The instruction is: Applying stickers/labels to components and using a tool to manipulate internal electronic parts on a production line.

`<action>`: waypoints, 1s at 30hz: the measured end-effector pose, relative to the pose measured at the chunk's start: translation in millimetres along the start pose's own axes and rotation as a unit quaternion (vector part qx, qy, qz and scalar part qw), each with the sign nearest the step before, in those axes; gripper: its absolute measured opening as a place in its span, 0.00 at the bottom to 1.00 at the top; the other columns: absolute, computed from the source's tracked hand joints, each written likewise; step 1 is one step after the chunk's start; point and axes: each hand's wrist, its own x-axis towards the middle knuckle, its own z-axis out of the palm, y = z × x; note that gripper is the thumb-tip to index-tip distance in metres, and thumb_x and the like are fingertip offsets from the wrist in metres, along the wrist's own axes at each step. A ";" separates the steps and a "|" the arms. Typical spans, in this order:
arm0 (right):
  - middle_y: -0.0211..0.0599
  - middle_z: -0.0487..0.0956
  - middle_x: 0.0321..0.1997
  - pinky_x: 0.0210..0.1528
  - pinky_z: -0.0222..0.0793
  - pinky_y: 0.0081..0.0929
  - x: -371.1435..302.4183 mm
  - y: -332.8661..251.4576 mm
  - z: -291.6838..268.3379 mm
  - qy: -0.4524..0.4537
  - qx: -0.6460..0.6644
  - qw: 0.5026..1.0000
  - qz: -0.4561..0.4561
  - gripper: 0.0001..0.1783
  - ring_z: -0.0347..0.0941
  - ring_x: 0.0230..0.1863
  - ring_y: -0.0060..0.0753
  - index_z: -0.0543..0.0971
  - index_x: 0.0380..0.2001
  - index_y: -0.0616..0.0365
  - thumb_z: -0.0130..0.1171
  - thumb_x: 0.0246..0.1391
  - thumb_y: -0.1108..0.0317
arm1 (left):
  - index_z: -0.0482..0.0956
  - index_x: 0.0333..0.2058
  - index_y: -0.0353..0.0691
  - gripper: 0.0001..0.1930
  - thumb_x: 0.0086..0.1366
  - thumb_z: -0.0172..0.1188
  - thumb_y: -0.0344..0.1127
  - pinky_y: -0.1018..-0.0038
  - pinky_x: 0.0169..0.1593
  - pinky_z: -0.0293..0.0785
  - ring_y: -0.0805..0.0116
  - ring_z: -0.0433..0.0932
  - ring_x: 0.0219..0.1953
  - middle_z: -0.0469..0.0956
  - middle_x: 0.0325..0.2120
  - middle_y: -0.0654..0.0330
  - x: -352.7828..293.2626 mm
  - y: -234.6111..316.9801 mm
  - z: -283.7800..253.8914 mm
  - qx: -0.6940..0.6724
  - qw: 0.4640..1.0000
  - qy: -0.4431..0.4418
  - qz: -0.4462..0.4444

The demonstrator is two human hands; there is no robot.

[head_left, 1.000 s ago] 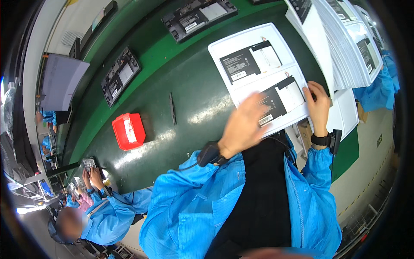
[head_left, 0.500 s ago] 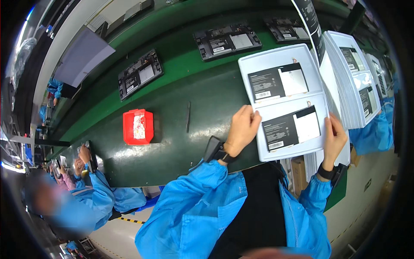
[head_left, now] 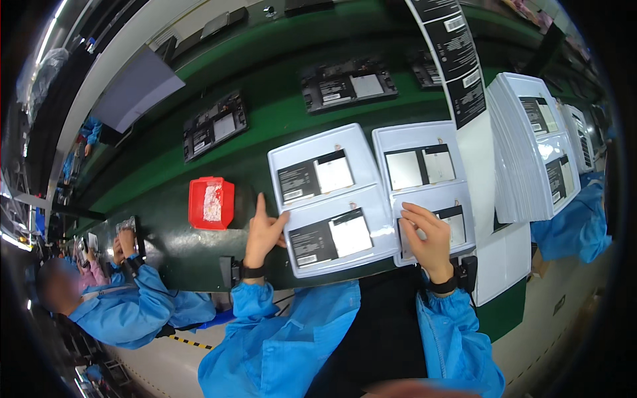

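Note:
A pale plastic tray (head_left: 332, 202) lies on the green bench in front of me. Its two compartments hold flat battery packs, an upper one (head_left: 317, 176) and a lower one (head_left: 332, 237), each part black label, part silver. My left hand (head_left: 265, 231) is at this tray's left edge, index finger stretched out and thumb by the rim. To the right lies a second tray (head_left: 416, 137), with a mostly silver battery pack (head_left: 420, 167) in its upper compartment. My right hand (head_left: 428, 240) is over its lower compartment, fingers bent but apart, partly hiding another battery pack (head_left: 456, 224).
A red bin (head_left: 229, 205) with small white pieces stands left of the trays. Several opened devices (head_left: 350, 86) line the far green strip. A strip of black labels (head_left: 458, 63) hangs beside a tall tray stack (head_left: 521, 152). A co-worker (head_left: 129, 312) sits at left.
The held tray has moved left and down onto the bench, uncovering the second tray. It now covers where a slim black tool lay. My right hand has left its right edge.

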 end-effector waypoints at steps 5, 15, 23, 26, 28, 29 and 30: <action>0.50 0.86 0.47 0.50 0.77 0.29 50.1 -5.9 -94.3 0.364 -0.276 0.881 -0.125 0.14 0.84 0.46 0.50 0.82 0.46 0.67 0.66 0.58 0.72 | 0.72 0.61 0.31 0.31 0.66 0.63 0.46 0.53 0.34 0.82 0.41 0.84 0.28 0.83 0.26 0.40 3.9 -0.6 -12.8 0.306 0.943 0.102 0.085; 0.31 0.84 0.36 0.41 0.73 0.20 -61.8 19.7 -135.1 0.046 0.241 0.937 0.250 0.11 0.78 0.36 0.20 0.82 0.39 0.66 0.70 0.53 0.76 | 0.67 0.66 0.33 0.33 0.68 0.65 0.41 0.61 0.58 0.75 0.50 0.77 0.59 0.77 0.57 0.43 -15.9 156.4 91.3 -0.059 0.889 -0.268 0.367; 0.31 0.86 0.37 0.43 0.74 0.23 -142.7 64.7 -130.9 -0.046 0.221 0.888 0.400 0.14 0.79 0.36 0.21 0.85 0.40 0.66 0.74 0.50 0.72 | 0.73 0.60 0.31 0.21 0.76 0.56 0.40 0.72 0.57 0.74 0.71 0.78 0.53 0.78 0.54 0.59 -10.2 187.5 219.8 -0.446 0.756 -0.454 0.153; 0.35 0.86 0.31 0.41 0.75 0.26 -161.2 76.2 -139.8 -0.067 0.037 0.870 0.487 0.15 0.80 0.33 0.26 0.86 0.36 0.66 0.76 0.45 0.69 | 0.75 0.56 0.32 0.19 0.77 0.55 0.41 0.73 0.53 0.78 0.72 0.80 0.50 0.80 0.51 0.59 -38.0 162.3 244.4 -0.450 0.775 -0.443 0.032; 0.45 0.87 0.36 0.44 0.77 0.34 -161.6 57.0 -146.2 -0.069 -0.231 0.851 0.466 0.16 0.83 0.36 0.42 0.86 0.37 0.66 0.75 0.44 0.68 | 0.75 0.57 0.32 0.18 0.77 0.53 0.40 0.70 0.55 0.78 0.70 0.79 0.52 0.80 0.52 0.58 -43.0 141.1 255.7 -0.457 0.789 -0.409 0.001; 0.48 0.86 0.39 0.45 0.77 0.37 -161.1 49.6 -148.8 -0.014 -0.273 0.885 0.378 0.16 0.83 0.38 0.47 0.86 0.37 0.65 0.74 0.45 0.68 | 0.72 0.59 0.31 0.20 0.78 0.51 0.41 0.67 0.59 0.77 0.66 0.78 0.55 0.78 0.54 0.56 -47.6 142.2 251.0 -0.466 0.768 -0.438 -0.025; 0.51 0.86 0.43 0.46 0.78 0.40 -157.3 43.2 -153.5 0.039 -0.311 0.907 0.283 0.16 0.83 0.41 0.53 0.86 0.37 0.64 0.74 0.45 0.69 | 0.72 0.59 0.31 0.20 0.78 0.51 0.41 0.67 0.59 0.77 0.66 0.78 0.55 0.78 0.54 0.56 -52.8 143.0 246.6 -0.462 0.771 -0.438 -0.034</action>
